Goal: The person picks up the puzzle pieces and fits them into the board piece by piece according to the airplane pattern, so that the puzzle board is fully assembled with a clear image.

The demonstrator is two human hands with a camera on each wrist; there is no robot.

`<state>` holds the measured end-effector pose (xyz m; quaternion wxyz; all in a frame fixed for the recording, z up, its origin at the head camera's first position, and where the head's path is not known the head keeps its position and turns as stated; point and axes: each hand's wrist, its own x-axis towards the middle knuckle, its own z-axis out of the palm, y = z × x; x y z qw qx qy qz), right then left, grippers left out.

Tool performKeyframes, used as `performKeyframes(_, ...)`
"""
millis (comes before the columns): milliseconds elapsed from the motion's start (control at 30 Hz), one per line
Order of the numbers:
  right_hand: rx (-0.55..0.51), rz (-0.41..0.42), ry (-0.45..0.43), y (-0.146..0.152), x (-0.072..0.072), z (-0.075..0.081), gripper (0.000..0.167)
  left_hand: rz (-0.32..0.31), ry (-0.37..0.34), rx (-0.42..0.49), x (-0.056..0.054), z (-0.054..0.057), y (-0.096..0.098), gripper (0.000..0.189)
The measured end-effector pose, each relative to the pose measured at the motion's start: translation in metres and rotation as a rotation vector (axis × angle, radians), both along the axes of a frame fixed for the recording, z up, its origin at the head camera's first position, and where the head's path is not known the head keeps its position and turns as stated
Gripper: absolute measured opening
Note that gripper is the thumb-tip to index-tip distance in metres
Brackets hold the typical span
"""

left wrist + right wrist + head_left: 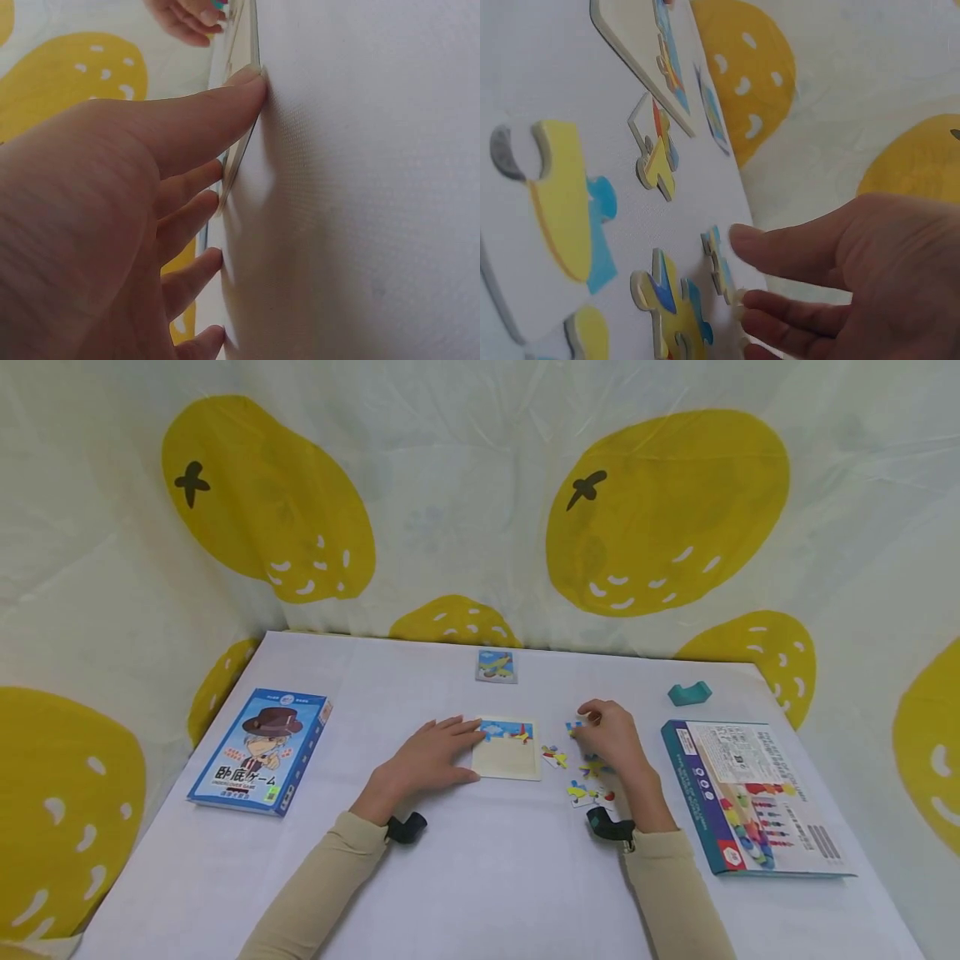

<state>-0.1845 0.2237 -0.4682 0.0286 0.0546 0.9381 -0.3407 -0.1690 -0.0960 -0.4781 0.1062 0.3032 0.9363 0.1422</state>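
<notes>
Sleeves (322,885): beige, both reaching in over the white desk (480,885).
Wrist bands (407,828): black, one at each wrist.
Large box (761,802): lay flat on the right, purple along its left side, printed with coloured pictures.
Loose pieces (555,757): several lay on the desk just right of the board, patterned in yellow, blue and white.
Left hand (431,756): spread with fingers extended, gripping nothing; thumb and some fingertips touched the board's left side.
Board (506,763): flat at mid-desk, its far strip filled with blue, red and yellow picture, the nearer part bare.
Blue box (258,752): on the left, a hatted figure on its cover.
Right hand (611,739): thumb and fingers bent about a blue-edged piece (573,727); whether they pinched it could not be told.
Teal block (689,693): beyond the large box.
Card (497,666): beyond the board, showing a yellow plane.
Cloth (457,510): behind everything, yellow-fruit print.
</notes>
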Motion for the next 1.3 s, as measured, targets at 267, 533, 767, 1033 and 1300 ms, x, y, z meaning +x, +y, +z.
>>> performKeyframes(267,0.05,-0.02,-0.081,-0.004,0.004,0.001,0.042,0.007,-0.015,0.001,0.0,-0.002,-0.001,0.072)
performKeyframes(533,0.046,-0.048,-0.076,-0.004,0.0,-0.007,0.041,0.014,-0.019,0.008,0.001,-0.001,0.0,0.072)
performKeyframes(767,-0.023,-0.039,-0.099,0.001,-0.003,-0.01,0.031,0.013,-0.025,0.017,0.0,-0.003,0.0,0.071)
performKeyframes(1033,-0.072,-0.006,-0.022,0.003,-0.002,-0.009,0.022,0.003,-0.023,0.01,-0.002,-0.005,-0.001,0.073)
performKeyframes(1300,-0.133,0.047,0.034,-0.013,-0.001,-0.002,0.013,-0.003,-0.025,0.044,-0.002,-0.004,-0.002,0.073)
